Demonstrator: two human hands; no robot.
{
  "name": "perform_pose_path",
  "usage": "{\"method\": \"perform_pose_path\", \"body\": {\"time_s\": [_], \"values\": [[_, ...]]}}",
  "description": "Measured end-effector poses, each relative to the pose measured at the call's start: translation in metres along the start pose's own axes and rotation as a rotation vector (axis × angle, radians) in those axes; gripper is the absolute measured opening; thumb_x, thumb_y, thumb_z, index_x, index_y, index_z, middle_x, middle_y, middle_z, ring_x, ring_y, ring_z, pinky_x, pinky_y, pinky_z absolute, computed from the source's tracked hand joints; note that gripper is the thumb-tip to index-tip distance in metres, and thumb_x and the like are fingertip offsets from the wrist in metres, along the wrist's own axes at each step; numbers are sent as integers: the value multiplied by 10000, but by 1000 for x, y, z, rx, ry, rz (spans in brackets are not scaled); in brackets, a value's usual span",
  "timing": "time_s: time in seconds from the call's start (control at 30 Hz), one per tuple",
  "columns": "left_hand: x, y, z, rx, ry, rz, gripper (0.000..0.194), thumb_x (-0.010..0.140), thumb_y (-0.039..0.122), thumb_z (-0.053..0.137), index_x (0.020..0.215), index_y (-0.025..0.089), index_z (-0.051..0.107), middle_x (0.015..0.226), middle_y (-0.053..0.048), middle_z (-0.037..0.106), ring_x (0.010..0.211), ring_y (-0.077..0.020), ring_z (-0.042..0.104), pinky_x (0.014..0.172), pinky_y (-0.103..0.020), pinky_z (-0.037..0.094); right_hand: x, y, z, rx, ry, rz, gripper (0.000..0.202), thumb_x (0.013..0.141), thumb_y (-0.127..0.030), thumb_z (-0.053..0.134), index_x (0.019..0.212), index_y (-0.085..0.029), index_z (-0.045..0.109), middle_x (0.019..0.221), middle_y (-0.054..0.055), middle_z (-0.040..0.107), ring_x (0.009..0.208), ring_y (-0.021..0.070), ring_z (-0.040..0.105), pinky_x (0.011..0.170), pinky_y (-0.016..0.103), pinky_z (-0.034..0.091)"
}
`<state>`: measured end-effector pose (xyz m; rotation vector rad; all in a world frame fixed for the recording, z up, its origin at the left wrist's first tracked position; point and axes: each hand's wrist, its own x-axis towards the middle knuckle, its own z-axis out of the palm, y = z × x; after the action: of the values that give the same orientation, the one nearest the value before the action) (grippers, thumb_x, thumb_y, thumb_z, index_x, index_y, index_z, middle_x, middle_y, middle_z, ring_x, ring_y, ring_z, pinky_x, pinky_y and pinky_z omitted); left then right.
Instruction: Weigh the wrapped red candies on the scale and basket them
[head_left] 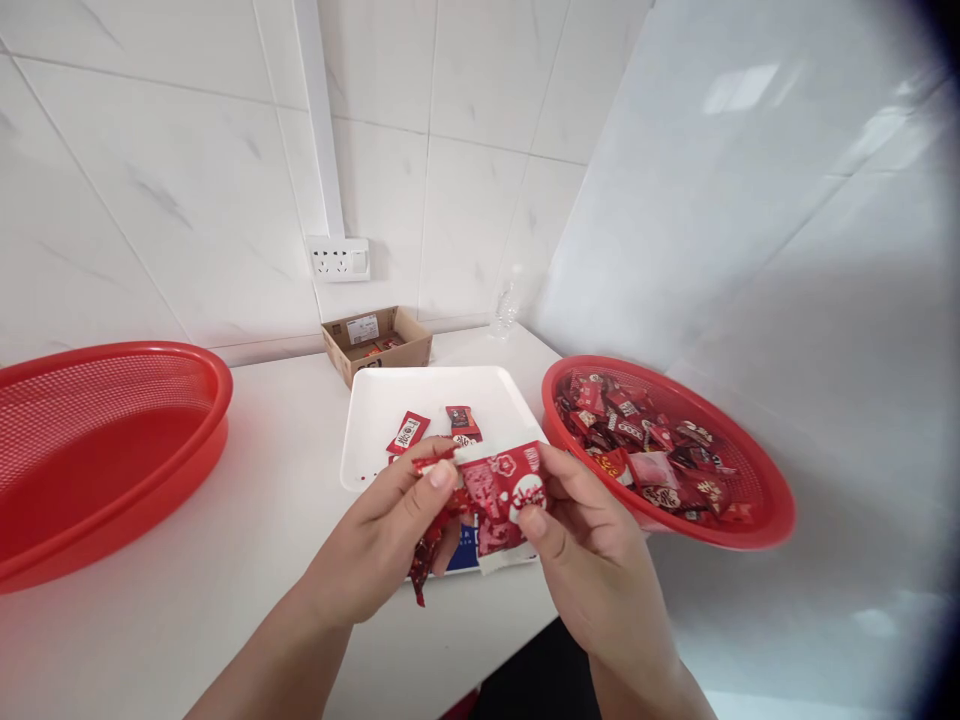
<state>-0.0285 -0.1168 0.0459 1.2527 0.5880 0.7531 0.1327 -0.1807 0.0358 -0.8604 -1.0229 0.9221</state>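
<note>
Over the near part of a white tray point(480, 385), my right hand point(596, 545) pinches a red and white snack packet point(499, 490) by its right side, thumb on the front. My left hand point(386, 540) is closed at the packet's left end and also holds shiny dark red wrapped packets point(421, 575), which hang below its fingers. How many of these there are is hidden. A red packet with a white label point(409, 432) and a red and dark packet point(462, 420) lie on the tray behind my hands. Part of a blue patch point(463, 550) shows under them.
On the right stands a red plastic basket point(772, 500) holding many small wrapped snacks point(637, 430). Another red basket point(217, 390) is at the left. Behind the tray are a cardboard box point(409, 340) and a clear plastic bottle point(505, 310), near the tiled wall with a socket point(339, 259).
</note>
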Motion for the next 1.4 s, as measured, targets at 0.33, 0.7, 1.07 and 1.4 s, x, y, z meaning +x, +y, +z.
{"method": "perform_pose_path", "body": {"time_s": [0.33, 0.7, 1.07, 1.4], "values": [[-3, 5, -4, -329, -104, -59, 426, 878, 475, 649, 1182, 179, 689, 663, 5, 635, 368, -30, 419, 420, -187, 291, 3, -8, -4, 233, 201, 64, 318, 811, -357, 795, 1119, -384, 720, 1032, -8, 790, 850, 188, 758, 844, 391, 631], [-3, -2, -1, -256, -267, 146, 216, 972, 436, 563, 1142, 321, 633, 737, 28, 655, 422, -17, 424, 405, -114, 328, -3, 0, -5, -59, 32, -84, 111, 935, -370, 655, 1020, -355, 725, 932, 1, 751, 875, 189, 722, 745, 323, 610], [-11, 5, 7, 62, -134, 47, 254, 934, 476, 605, 1099, 292, 549, 732, 53, 571, 508, -62, 392, 418, -132, 356, -7, -4, 1, -409, -55, -225, 30, 916, -292, 679, 927, -287, 706, 959, 19, 666, 788, 144, 660, 641, 239, 545], [-18, 4, 7, -18, -80, 90, 181, 955, 416, 599, 1044, 300, 492, 709, 79, 555, 505, -51, 407, 411, -94, 359, -16, -2, 4, -336, -6, -213, 124, 956, -282, 606, 849, -250, 659, 881, 22, 632, 770, 166, 621, 679, 292, 509]]}}
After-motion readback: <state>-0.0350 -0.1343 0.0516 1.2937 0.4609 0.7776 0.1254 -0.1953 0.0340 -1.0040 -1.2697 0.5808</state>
